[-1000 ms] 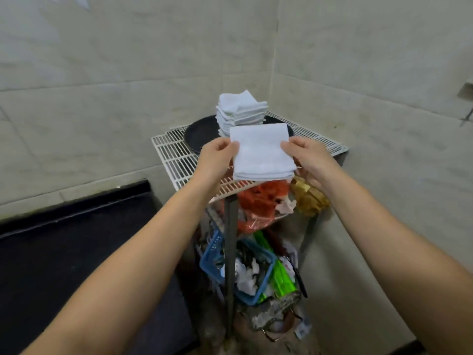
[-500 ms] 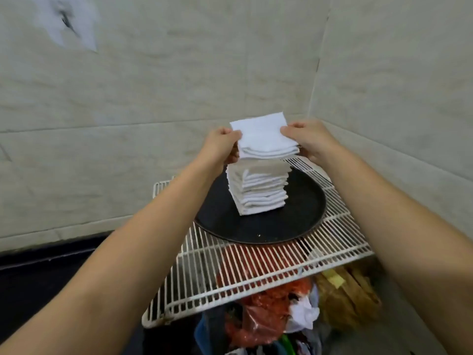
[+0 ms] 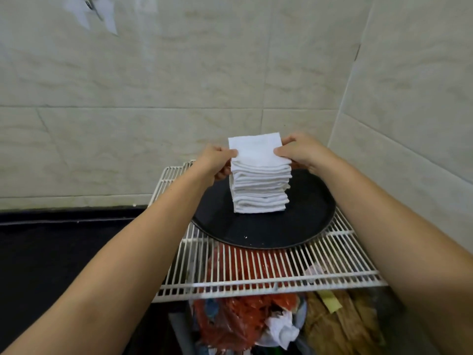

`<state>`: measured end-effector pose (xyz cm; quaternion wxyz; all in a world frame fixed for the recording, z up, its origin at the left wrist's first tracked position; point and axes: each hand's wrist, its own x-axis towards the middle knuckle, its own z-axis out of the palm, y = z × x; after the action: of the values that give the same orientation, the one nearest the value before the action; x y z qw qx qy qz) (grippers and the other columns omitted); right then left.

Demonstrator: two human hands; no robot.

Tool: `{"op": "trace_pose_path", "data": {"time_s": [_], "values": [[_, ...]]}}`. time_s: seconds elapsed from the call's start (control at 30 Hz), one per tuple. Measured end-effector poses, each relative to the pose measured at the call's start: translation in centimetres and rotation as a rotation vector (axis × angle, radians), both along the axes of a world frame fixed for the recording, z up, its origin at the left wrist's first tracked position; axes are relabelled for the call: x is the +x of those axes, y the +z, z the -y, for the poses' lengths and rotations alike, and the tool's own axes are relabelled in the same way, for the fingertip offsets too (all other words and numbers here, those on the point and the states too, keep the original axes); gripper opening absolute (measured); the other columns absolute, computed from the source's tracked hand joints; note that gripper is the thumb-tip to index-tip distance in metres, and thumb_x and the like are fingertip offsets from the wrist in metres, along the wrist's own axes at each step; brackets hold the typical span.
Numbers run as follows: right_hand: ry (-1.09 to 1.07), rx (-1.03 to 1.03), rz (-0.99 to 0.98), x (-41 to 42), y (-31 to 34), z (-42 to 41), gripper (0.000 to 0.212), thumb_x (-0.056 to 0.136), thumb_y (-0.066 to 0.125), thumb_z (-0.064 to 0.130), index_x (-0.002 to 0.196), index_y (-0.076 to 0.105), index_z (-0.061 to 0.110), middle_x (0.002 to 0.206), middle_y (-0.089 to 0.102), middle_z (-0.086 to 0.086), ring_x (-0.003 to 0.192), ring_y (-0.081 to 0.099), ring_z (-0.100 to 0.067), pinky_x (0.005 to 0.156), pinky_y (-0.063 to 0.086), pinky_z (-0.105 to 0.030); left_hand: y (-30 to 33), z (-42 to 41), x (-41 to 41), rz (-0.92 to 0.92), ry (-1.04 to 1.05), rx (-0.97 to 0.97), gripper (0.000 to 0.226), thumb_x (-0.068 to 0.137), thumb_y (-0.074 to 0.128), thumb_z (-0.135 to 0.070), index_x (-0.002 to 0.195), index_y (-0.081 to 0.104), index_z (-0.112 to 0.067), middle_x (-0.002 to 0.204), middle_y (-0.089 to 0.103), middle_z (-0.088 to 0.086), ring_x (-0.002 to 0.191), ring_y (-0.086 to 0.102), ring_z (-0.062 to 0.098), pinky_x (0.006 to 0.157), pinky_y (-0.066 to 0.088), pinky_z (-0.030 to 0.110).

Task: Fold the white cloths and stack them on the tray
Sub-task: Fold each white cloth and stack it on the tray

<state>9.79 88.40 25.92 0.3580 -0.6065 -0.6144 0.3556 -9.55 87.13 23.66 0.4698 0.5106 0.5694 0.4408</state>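
Tiled walls point(image 3: 179, 85) meet in a corner here, pale and marbled, filling most of what's in front of us. Tucked into that corner is a white wire shelf point(image 3: 256, 275), and through its bars you can see a jumble below: red plastic bags point(image 3: 238, 319), a crumpled white rag point(image 3: 281, 331) and some brownish-yellow packaging point(image 3: 330, 321) on the right. To the left, a dark counter surface point(image 3: 64, 252) runs along the foot of the wall.

Sitting on the shelf is a round black tray point(image 3: 261, 234), with a few pale specks on its near side. Towards the tray's back half stands a stack of folded white cloths point(image 3: 259, 193), tall and fairly square, edges facing us.

Both bare arms reach in from below. On top of the stack lies the top folded cloth point(image 3: 256, 152), flat and touching the pile beneath. The left hand point(image 3: 217, 162) pinches its left edge, thumb on top, fingers curled under. The right hand point(image 3: 299, 152) grips the right edge the same way, thumb pressed on the cloth's upper face. Both hands are closed on that cloth, one at either side of the stack.
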Motion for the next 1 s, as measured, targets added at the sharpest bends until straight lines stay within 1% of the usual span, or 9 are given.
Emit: {"op": "trace_pose_path", "data": {"time_s": [0.2,0.27,0.33,0.4,0.47,0.57,0.7,0.87,1.0], "values": [[-0.103,-0.003,-0.164,1.7,-1.0,0.1,0.026,0.096,0.049,0.035,0.104,0.058,0.012,0.090,0.061,-0.005,0.072,0.057,-0.012,0.062,0.045,-0.023,-1.0,0.6,-0.9,0.113,0.127,-0.049,0.030,0.097,0.046,-0.040,0.096,0.052,-0.011,0.068,0.049,0.002,0.052,0.043,0.011,0.042,0.036,0.018],[-0.141,-0.102,-0.350,2.6,-2.7,-0.1,0.045,0.099,0.039,0.040,0.127,0.052,0.007,0.117,0.061,-0.010,0.103,0.061,-0.019,0.081,0.050,-0.030,-2.2,0.8,-1.1,0.183,0.196,-0.096,0.050,0.098,0.038,-0.046,0.123,0.049,-0.004,0.096,0.060,0.008,0.080,0.057,0.019,0.070,0.051,0.029],[-0.129,-0.209,-0.455,2.5,-4.7,0.3,0.057,0.100,0.031,0.045,0.141,0.040,0.006,0.142,0.048,-0.009,0.130,0.047,-0.021,0.103,0.042,-0.038,-3.8,1.1,-0.8,0.279,0.161,-0.174,0.068,0.098,0.030,-0.053,0.146,0.030,-0.005,0.142,0.045,0.013,0.127,0.046,0.026,0.104,0.039,0.040],[-0.113,-0.270,-0.559,1.8,-6.7,0.4,0.062,0.098,0.030,0.052,0.143,0.038,0.010,0.145,0.045,-0.006,0.133,0.042,-0.020,0.110,0.036,-0.039,-4.7,1.6,0.2,0.426,0.081,-0.220,0.074,0.097,0.022,-0.058,0.151,0.015,-0.008,0.157,0.023,0.010,0.143,0.026,0.025,0.116,0.024,0.039],[-0.079,-0.265,-0.604,0.7,-7.5,1.1,0.054,0.099,0.028,0.052,0.127,0.054,0.014,0.122,0.060,-0.003,0.115,0.054,-0.018,0.101,0.043,-0.034,-5.2,1.8,1.3,0.534,0.026,-0.240,0.077,0.095,0.017,-0.062,0.147,0.030,-0.008,0.151,0.036,0.011,0.137,0.037,0.026,0.107,0.037,0.037],[-0.007,-0.230,-0.622,-0.6,-7.6,1.6,0.048,0.101,0.025,0.049,0.109,0.063,0.019,0.097,0.065,0.001,0.093,0.059,-0.015,0.088,0.048,-0.032,-5.2,2.1,2.7,0.538,0.023,-0.215,0.067,0.094,0.019,-0.064,0.112,0.064,-0.017,0.126,0.063,0.010,0.108,0.061,0.026,0.083,0.052,0.037],[0.053,-0.224,-0.684,-0.8,-7.5,1.8,0.051,0.101,0.025,0.049,0.116,0.062,0.015,0.101,0.067,-0.001,0.091,0.063,-0.018,0.080,0.051,-0.032,-4.8,2.5,3.3,0.451,0.017,-0.206,0.066,0.090,0.028,-0.070,0.116,0.065,-0.022,0.118,0.068,0.005,0.108,0.064,0.027,0.099,0.048,0.045],[0.053,-0.213,-0.690,-0.6,-7.6,1.7,0.046,0.101,0.027,0.048,0.104,0.064,0.020,0.106,0.068,-0.002,0.095,0.063,-0.018,0.084,0.051,-0.032,-4.6,2.5,3.3,0.397,-0.010,-0.214,0.072,0.089,0.025,-0.072,0.124,0.061,-0.021,0.121,0.067,0.007,0.111,0.063,0.026,0.098,0.049,0.043],[-0.012,-0.218,-0.712,0.1,-7.6,1.4,0.043,0.102,0.024,0.047,0.089,0.059,0.023,0.079,0.065,0.003,0.078,0.056,-0.011,0.071,0.046,-0.027,-5.5,1.5,2.3,0.462,-0.054,-0.223,0.074,0.094,0.012,-0.064,0.126,0.058,-0.015,0.125,0.062,0.008,0.119,0.055,0.025,0.087,0.046,0.035]]}}
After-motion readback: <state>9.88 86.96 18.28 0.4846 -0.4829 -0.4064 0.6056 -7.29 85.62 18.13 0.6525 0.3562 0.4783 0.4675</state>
